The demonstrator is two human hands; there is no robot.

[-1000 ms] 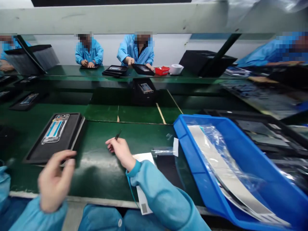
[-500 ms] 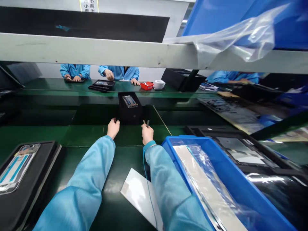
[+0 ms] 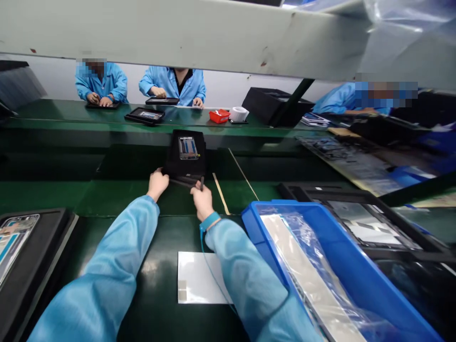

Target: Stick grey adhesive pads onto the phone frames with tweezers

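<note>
Both my arms in blue sleeves reach forward over the green bench. My left hand [image 3: 157,183] is closed on the near left corner of a black tray [image 3: 185,159] that carries a phone frame [image 3: 187,147]. My right hand [image 3: 201,199] grips the tray's near edge and also keeps dark tweezers [image 3: 201,183] between its fingers. The tray's near edge looks lifted off the belt. A blue wrist strap [image 3: 209,221] with a cord sits on my right wrist.
A blue bin [image 3: 285,247] with plastic-wrapped sheets stands at my right. A white sheet [image 3: 199,278] lies in front of me. Another black tray [image 3: 39,247] with a phone frame sits at left. Co-workers in blue coats work across the far bench, beside a red box [image 3: 218,116] and a tape roll [image 3: 238,113].
My hands went from near my body out to the far black tray and closed on its near edge. The tray has come toward me a little.
</note>
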